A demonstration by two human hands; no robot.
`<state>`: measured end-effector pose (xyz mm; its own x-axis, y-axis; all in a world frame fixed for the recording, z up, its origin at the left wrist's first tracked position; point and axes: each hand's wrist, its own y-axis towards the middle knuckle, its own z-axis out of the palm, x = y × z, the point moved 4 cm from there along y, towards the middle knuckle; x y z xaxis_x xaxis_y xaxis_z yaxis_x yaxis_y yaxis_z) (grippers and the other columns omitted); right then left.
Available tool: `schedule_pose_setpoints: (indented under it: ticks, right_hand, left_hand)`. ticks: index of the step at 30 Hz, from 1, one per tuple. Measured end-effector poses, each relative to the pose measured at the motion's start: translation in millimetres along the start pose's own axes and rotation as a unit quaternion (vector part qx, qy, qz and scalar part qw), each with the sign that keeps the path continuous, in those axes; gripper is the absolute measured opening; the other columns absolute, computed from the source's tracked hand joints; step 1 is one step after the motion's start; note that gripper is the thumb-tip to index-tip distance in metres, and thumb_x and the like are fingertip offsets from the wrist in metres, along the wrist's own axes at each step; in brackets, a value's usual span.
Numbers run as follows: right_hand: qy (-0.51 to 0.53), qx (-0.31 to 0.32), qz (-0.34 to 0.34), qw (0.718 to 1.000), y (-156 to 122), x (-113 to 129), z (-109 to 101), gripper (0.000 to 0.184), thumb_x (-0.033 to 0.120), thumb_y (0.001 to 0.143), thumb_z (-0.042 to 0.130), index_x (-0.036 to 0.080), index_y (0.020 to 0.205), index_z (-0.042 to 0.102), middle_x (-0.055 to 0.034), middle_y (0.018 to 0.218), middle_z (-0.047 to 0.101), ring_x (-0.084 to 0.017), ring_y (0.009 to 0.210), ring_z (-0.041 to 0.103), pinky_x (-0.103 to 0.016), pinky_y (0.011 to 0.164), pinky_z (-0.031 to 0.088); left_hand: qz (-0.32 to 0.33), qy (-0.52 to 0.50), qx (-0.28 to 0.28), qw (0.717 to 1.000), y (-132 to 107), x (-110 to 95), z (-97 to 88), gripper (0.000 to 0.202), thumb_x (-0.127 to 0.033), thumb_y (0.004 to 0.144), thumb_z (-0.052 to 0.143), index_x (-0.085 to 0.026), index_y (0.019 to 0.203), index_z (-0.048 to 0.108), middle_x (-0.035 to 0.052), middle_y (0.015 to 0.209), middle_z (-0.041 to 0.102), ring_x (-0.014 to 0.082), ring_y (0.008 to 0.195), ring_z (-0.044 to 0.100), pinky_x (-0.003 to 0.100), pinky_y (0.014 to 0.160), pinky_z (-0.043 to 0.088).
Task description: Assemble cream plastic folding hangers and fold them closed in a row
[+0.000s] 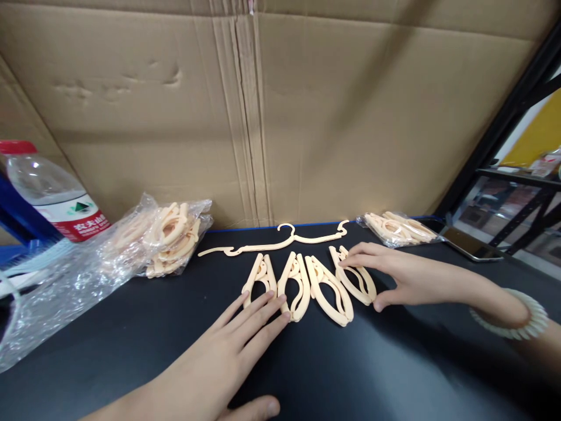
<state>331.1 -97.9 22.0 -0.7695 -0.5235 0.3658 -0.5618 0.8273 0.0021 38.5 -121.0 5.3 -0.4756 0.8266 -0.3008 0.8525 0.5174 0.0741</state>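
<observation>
Several cream folding hangers lie folded side by side on the dark table. My left hand (239, 345) reaches in from the bottom, fingers spread, its fingertips resting on the lower ends of the leftmost hanger (246, 286) and the one beside it (302, 292). Another folded hanger (344, 307) lies between my two hands. At the right end of the row, my right hand (398, 272) spans the last folding hanger (367, 289), fingers at its upper part and thumb by its lower end. Behind the row lies an unfolded hanger (267, 246) with its hook pointing away.
A clear plastic bag (79, 292) with more folded hangers (173, 234) lies on the left, before a red-capped water bottle (48, 181). A smaller bagged set (397, 228) and a phone (471, 242) lie at right. Cardboard (372, 105) stands behind the table (175, 327).
</observation>
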Motion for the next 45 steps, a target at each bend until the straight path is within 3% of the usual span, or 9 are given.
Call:
schedule_pose_setpoints:
  ticks: [4, 13, 21, 25, 29, 33, 38, 42, 45]
  right_hand:
    - [-0.022, 0.028, -0.013, 0.999, 1.6, -8.4, 4.4, 0.069, 0.05, 0.076, 0.069, 0.031, 0.138, 0.045, -0.0068, 0.151, 0.029, -0.03, 0.137, 0.028, -0.046, 0.112, 0.026]
    - [0.014, 0.011, -0.03, 0.999, 5.6, -8.6, 3.1, 0.067, 0.053, 0.073, 0.07, 0.028, 0.132, 0.051, -0.0077, 0.139, 0.043, -0.027, 0.127, 0.043, -0.039, 0.106, 0.037]
    - [-0.07, -0.206, 0.006, 0.976, 26.3, -42.6, -20.6, 0.029, 0.032, 0.092, 0.046, 0.021, 0.115, 0.061, -0.0092, 0.115, 0.064, -0.024, 0.108, 0.058, -0.043, 0.096, 0.045]
    - [-0.088, -0.181, -0.001, 0.98, 55.4, -67.3, -8.6, 0.032, 0.025, 0.091, 0.046, 0.015, 0.118, 0.06, -0.0124, 0.121, 0.061, -0.023, 0.115, 0.054, -0.043, 0.102, 0.041]
    - [-0.059, -0.154, -0.023, 0.986, 71.3, -69.2, -0.9, 0.025, 0.03, 0.093, 0.046, 0.017, 0.1, 0.066, -0.0109, 0.113, 0.064, -0.023, 0.116, 0.053, -0.041, 0.102, 0.04]
    - [-0.064, -0.194, -0.014, 0.979, 65.2, -59.1, -10.8, 0.024, 0.033, 0.093, 0.046, 0.017, 0.087, 0.063, -0.0098, 0.095, 0.066, -0.024, 0.106, 0.058, -0.038, 0.092, 0.044]
    - [-0.097, -0.249, 0.031, 0.963, 42.1, -47.5, -36.0, 0.029, 0.041, 0.093, 0.044, 0.018, 0.092, 0.062, -0.0073, 0.089, 0.068, -0.021, 0.081, 0.063, -0.034, 0.074, 0.047]
    - [-0.121, -0.374, 0.071, 0.917, 18.2, -35.0, -52.6, 0.029, 0.046, 0.09, 0.048, 0.02, 0.088, 0.062, -0.0056, 0.082, 0.068, -0.023, 0.076, 0.062, -0.036, 0.071, 0.045]
    - [-0.119, -0.429, 0.09, 0.891, 4.0, -18.8, -50.2, 0.027, 0.046, 0.089, 0.049, 0.022, 0.087, 0.062, -0.0059, 0.08, 0.067, -0.025, 0.074, 0.062, -0.038, 0.068, 0.045]
  left_hand:
    - [-0.003, -0.002, -0.008, 1.0, 0.7, -2.0, -1.3, 0.071, -0.041, 0.084, 0.059, -0.034, 0.146, 0.024, 0.0045, 0.151, 0.027, 0.0357, 0.138, 0.025, 0.059, 0.108, 0.023]
    - [0.016, 0.024, -0.022, 0.999, -0.5, -2.2, -2.0, 0.072, -0.039, 0.084, 0.06, -0.033, 0.146, 0.026, 0.0047, 0.151, 0.03, 0.0337, 0.138, 0.028, 0.057, 0.109, 0.026]
    - [0.027, 0.038, -0.143, 0.989, 0.0, 7.9, 1.3, 0.06, -0.026, 0.086, 0.055, -0.028, 0.143, 0.036, 0.0065, 0.147, 0.041, 0.0288, 0.138, 0.032, 0.052, 0.113, 0.025]
    - [0.01, -0.007, -0.194, 0.981, -0.1, 10.5, -0.6, 0.048, -0.022, 0.087, 0.05, -0.027, 0.135, 0.046, 0.0076, 0.142, 0.048, 0.0292, 0.135, 0.036, 0.051, 0.111, 0.03]
    - [0.021, -0.022, -0.211, 0.977, -2.0, 7.6, -3.2, 0.046, -0.02, 0.087, 0.049, -0.027, 0.132, 0.047, 0.0081, 0.139, 0.05, 0.0298, 0.134, 0.036, 0.051, 0.109, 0.033]
    - [0.033, -0.04, -0.229, 0.972, -4.6, 5.9, -4.5, 0.043, -0.017, 0.086, 0.049, -0.026, 0.128, 0.05, 0.0088, 0.134, 0.053, 0.0293, 0.132, 0.037, 0.049, 0.108, 0.036]
    - [0.041, -0.118, -0.269, 0.955, -9.2, 0.5, -10.5, 0.036, -0.016, 0.086, 0.048, -0.024, 0.121, 0.053, 0.0092, 0.124, 0.059, 0.0269, 0.124, 0.045, 0.045, 0.105, 0.039]
    - [-0.043, -0.212, -0.28, 0.935, -10.8, 1.7, -16.4, 0.029, -0.022, 0.088, 0.05, -0.025, 0.117, 0.055, 0.0076, 0.119, 0.06, 0.0249, 0.115, 0.053, 0.041, 0.1, 0.043]
    - [-0.144, -0.334, -0.282, 0.888, -8.8, 10.3, -17.2, 0.026, -0.032, 0.089, 0.053, -0.024, 0.114, 0.056, 0.0079, 0.116, 0.061, 0.0243, 0.109, 0.057, 0.04, 0.095, 0.047]
